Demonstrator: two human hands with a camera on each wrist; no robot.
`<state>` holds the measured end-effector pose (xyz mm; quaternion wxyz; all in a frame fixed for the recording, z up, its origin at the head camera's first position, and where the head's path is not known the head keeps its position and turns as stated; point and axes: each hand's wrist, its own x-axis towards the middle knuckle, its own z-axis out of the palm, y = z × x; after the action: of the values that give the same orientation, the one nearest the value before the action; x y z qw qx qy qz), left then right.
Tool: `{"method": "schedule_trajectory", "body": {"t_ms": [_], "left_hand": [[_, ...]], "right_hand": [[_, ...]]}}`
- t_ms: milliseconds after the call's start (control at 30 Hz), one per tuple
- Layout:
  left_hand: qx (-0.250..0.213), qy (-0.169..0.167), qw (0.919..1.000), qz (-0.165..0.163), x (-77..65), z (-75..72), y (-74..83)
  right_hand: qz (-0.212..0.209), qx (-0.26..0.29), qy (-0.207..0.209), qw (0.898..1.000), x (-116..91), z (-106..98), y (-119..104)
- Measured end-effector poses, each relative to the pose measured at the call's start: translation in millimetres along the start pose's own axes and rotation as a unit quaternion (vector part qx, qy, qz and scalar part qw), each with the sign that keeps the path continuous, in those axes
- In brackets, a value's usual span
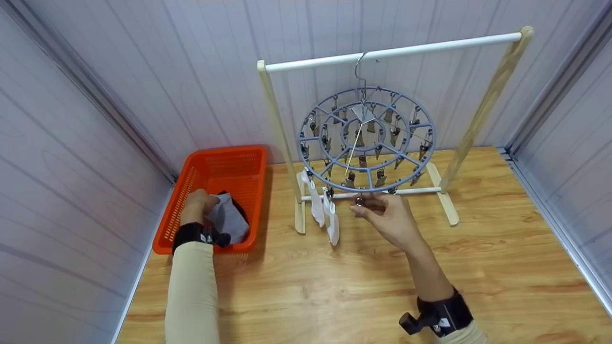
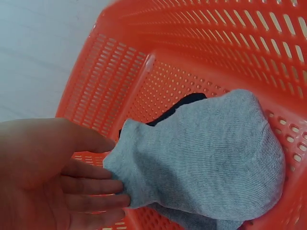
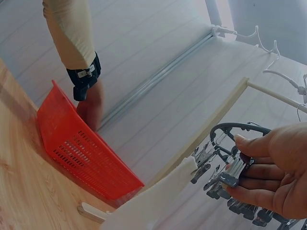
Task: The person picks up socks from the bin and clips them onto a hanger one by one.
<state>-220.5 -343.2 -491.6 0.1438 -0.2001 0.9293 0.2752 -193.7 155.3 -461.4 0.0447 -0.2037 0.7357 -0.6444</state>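
Note:
In the red basket, my left hand [image 1: 198, 203] reaches down to a grey sock [image 2: 206, 153]. Its fingers are nearly straight, with the fingertips right at the sock's cuff and the thumb apart above them. Under the grey sock lies something black [image 2: 180, 108], mostly hidden. At the front rim of the round grey clip hanger [image 1: 368, 181], my right hand [image 1: 389, 217] pinches a metal clip [image 3: 233, 172] between thumb and fingers. Left of that hand, two white socks [image 1: 315, 205] hang from clips on the hanger.
The hanger hooks over the white bar [image 1: 397, 51] of a wooden stand [image 1: 492, 105]. Several metal clips dangle around its rings. Left of the stand, the red perforated basket [image 1: 258, 191] sits on the wood-grain surface [image 1: 306, 296]. Pale panel walls [image 1: 201, 57] enclose the area.

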Motion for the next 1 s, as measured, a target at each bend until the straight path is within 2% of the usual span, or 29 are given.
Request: {"method": "schedule_trajectory", "body": {"t_ms": [67,267,500,733,1000], "left_hand": [[0.009,0.007,0.9999,0.006,-1.0,0.0,-0.2],[0.019,0.013,0.9997,-0.004,-4.3,2.0,0.0],[0.000,0.002,1.0000,-0.006,-3.9,4.9,3.3],[0.022,-0.009,0.9997,-0.006,0.6,4.9,3.4],[-0.001,-0.021,0.9998,0.004,3.9,1.8,3.3]], "right_hand": [[-0.002,-0.002,0.000,1.000,0.5,0.1,-0.3],[-0.004,-0.015,0.000,1.000,-1.4,1.5,-0.3],[-0.002,-0.005,0.006,1.000,-1.5,2.1,-0.6],[0.001,-0.001,0.006,1.000,-0.2,3.1,-2.1],[0.003,-0.005,0.004,1.000,2.5,4.1,-3.7]]}}
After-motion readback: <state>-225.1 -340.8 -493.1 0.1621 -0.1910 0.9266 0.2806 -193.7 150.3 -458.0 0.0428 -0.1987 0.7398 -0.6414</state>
